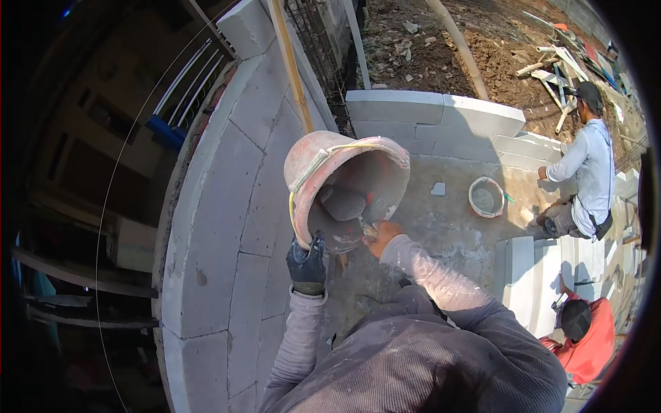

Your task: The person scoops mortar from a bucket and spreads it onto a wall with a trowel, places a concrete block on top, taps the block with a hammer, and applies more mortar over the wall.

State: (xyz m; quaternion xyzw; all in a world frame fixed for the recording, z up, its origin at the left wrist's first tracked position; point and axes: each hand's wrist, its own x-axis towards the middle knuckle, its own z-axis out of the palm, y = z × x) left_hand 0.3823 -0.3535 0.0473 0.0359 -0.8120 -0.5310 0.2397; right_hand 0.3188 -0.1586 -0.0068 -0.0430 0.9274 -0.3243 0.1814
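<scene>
A mortar-smeared bucket (313, 153) is tilted on its side, its mouth turned toward me, beside the block wall. My left hand (307, 263), in a dark glove, is closed on the lower left of its rim. Bare and closed, my right hand (383, 237) grips the handle of a trowel (344, 204), whose blade is inside the bucket. Grey residue coats the bucket's inner wall; how much mortar lies at the bottom is hard to make out. A yellowish handle with a grip hangs along the rim.
A pale block wall (220, 206) runs along my left, with a wooden pole (292, 69) against it. A low block wall (399, 110) stands ahead. A second bucket (487, 197) sits on the floor near a crouching co-worker (589, 165). Another person in red (589, 337) is beside stacked blocks (547, 275).
</scene>
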